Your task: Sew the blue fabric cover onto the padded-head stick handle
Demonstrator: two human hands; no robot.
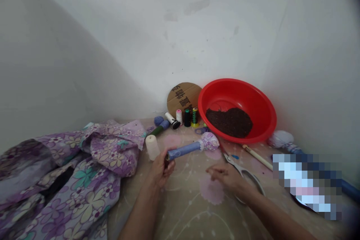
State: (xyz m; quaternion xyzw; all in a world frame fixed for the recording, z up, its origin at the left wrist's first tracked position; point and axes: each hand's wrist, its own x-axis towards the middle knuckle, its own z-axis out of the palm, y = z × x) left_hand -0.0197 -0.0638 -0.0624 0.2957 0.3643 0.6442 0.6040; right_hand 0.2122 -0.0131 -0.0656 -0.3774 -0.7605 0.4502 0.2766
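Note:
My left hand is closed round the near end of a blue cloth-wrapped stick, which points away to the right. A stuffed ball of floral cloth is fixed on its far end, and a loose pale thread loops near the grip. To the right, my right hand has its thumb and fingertips pinched together, apart from the stick. Whatever may be between those fingertips is too small to make out. Scissors lie on the table just beyond and partly behind this hand.
Purple floral cloth is heaped at the left. A cream thread cone and several spools, including a black one, stand behind my left hand. A red basin with dark brown filling leans at the back beside a cardboard disc.

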